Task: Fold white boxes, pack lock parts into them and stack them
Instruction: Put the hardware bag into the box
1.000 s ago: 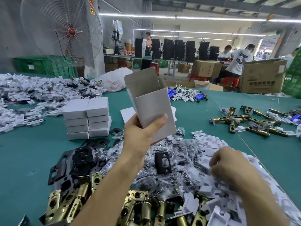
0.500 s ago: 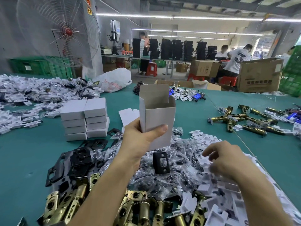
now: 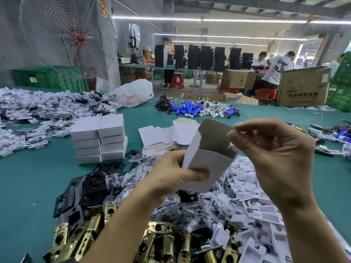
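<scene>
Single head-worn wide-angle view, forward and down, close over the green table [image 3: 34, 179].

No wording can be read. Dark printed characters on the big cardboard box [image 3: 303, 92], red print on the white plastic bag [image 3: 133, 93] and the pillar sign [image 3: 103, 10] are all too blurred.
</scene>
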### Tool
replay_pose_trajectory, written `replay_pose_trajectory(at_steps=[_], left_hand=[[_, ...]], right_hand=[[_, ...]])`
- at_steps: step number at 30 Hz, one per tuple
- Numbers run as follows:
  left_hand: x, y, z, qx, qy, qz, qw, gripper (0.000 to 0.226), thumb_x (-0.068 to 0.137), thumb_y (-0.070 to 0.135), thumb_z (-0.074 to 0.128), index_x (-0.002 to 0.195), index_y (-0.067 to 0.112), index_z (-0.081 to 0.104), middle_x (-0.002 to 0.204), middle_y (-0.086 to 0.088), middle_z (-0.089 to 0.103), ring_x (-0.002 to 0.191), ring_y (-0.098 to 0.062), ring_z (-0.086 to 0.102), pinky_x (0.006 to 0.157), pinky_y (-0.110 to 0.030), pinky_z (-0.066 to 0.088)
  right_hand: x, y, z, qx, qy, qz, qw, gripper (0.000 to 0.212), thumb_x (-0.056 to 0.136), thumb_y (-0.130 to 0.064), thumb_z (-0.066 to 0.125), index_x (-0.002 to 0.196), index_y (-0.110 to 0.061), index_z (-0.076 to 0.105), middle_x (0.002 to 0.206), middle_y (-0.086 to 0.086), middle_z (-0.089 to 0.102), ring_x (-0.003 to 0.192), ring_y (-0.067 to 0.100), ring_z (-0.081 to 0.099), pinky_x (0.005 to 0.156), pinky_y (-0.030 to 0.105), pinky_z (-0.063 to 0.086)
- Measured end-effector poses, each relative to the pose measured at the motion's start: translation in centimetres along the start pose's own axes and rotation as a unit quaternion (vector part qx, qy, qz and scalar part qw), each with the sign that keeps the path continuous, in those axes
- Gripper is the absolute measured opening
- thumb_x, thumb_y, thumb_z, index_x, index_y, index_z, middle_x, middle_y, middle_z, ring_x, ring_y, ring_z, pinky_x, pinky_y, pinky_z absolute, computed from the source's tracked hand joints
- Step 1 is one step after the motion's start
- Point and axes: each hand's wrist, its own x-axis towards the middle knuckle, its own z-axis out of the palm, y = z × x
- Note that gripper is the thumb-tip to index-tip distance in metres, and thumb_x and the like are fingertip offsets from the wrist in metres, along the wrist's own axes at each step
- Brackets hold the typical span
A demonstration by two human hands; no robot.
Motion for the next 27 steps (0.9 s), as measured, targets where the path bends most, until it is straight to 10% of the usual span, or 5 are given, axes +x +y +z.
replay_pose_trajectory(at_steps=[3, 17, 27], left_hand=[[-0.3, 0.3, 0.3, -0.041, -0.053, -0.007, 0.998, 0.033, 0.064, 0.011, 0.082, 0.095, 0.024, 0.081, 0.098, -0.01, 0.077, 0.086, -0.027, 0.071, 0.065, -0.046, 0.06], [-0.4, 1.2, 0.1, -0.334, -0.039, 0.057, 0.94, 0.054, 0.039, 0.022, 0.098, 0.091, 0.021, 0.082, 0.106, -0.011, 0.076, 0.095, -0.022, 0.074, 0.078, -0.038, 0.062], [0.3, 0.4, 0.4, -0.139, 0.122, 0.12, 0.975, 0.033, 0.061, 0.017, 0.087, 0.091, 0.03, 0.08, 0.102, -0.001, 0.078, 0.096, -0.014, 0.073, 0.079, -0.023, 0.055]], right_hand=[[0.0, -0.3, -0.3, -0.078, 0.004, -0.033, 0.996, 0.022, 0.076, -0.025, 0.079, 0.095, -0.028, 0.07, 0.079, -0.004, 0.072, 0.073, 0.023, 0.064, 0.07, 0.045, 0.053], [0.6, -0.2, -0.9, -0.017, 0.077, -0.046, 0.996, 0.008, 0.093, -0.03, 0.067, 0.088, -0.036, 0.069, 0.066, -0.008, 0.066, 0.047, 0.019, 0.054, 0.04, 0.025, 0.041], [0.2, 0.3, -0.7, 0.012, 0.044, 0.119, 0.992, 0.006, 0.094, -0.02, 0.062, 0.092, -0.018, 0.068, 0.078, 0.003, 0.075, 0.055, 0.024, 0.071, 0.035, 0.021, 0.044]])
